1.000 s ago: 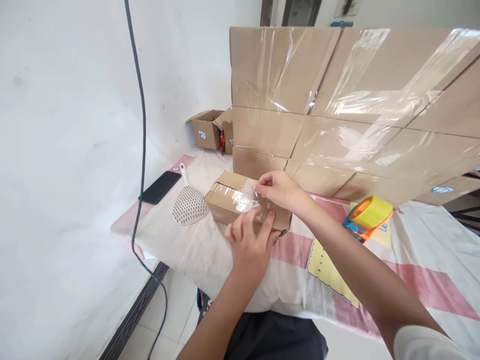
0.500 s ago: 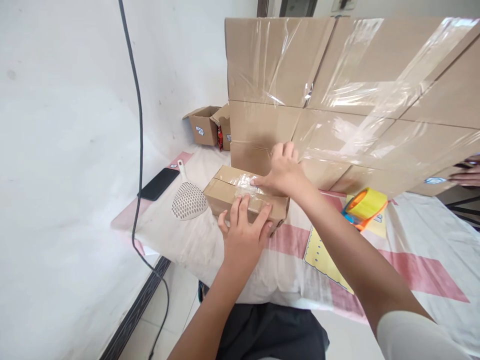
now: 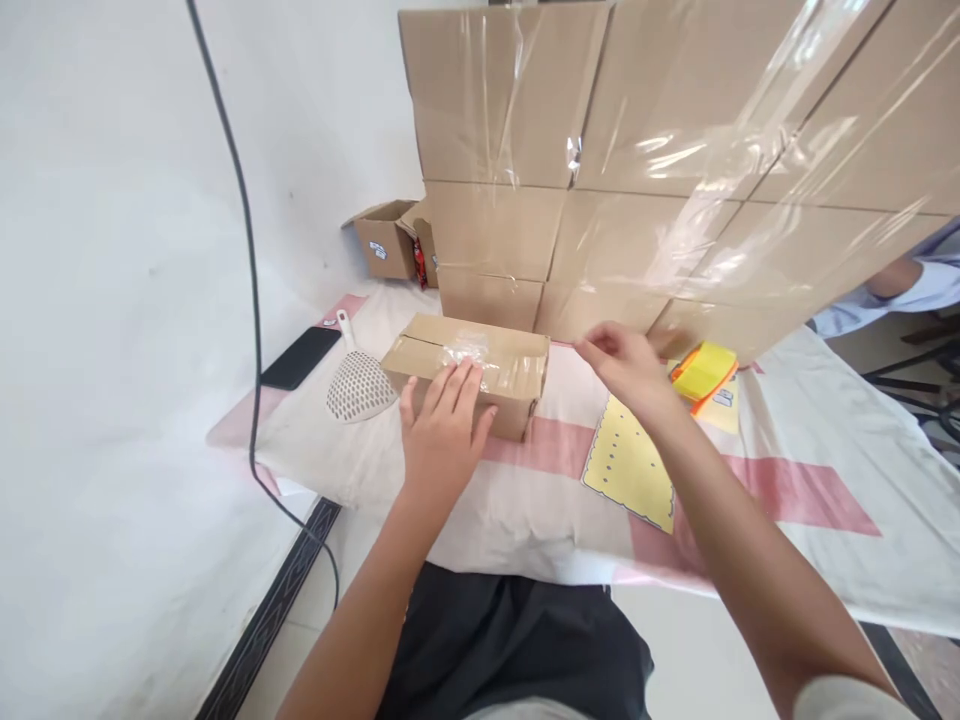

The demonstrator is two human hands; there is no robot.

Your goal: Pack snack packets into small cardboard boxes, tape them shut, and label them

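Observation:
A small brown cardboard box lies on the cloth-covered table, with clear tape across its top seam. My left hand rests on its near top edge, fingers stretched over the tape and the thumb against the front side. To the right of the box, my right hand hangs in the air, apart from it. Its fingers are loosely curled and I see nothing in them. Just beyond that hand is a yellow and orange tape dispenser, and below it lies a yellow card with a wavy edge.
A tall wall of taped cardboard boxes stands behind. On the left are a perforated white scoop, a black phone, a hanging cable and an open small box. Another person's sleeve shows at the right.
My right hand has lifted off the box top and moved right, towards the tape dispenser. My left hand has stayed on the box, its fingers now further over the tape. The view has shifted.

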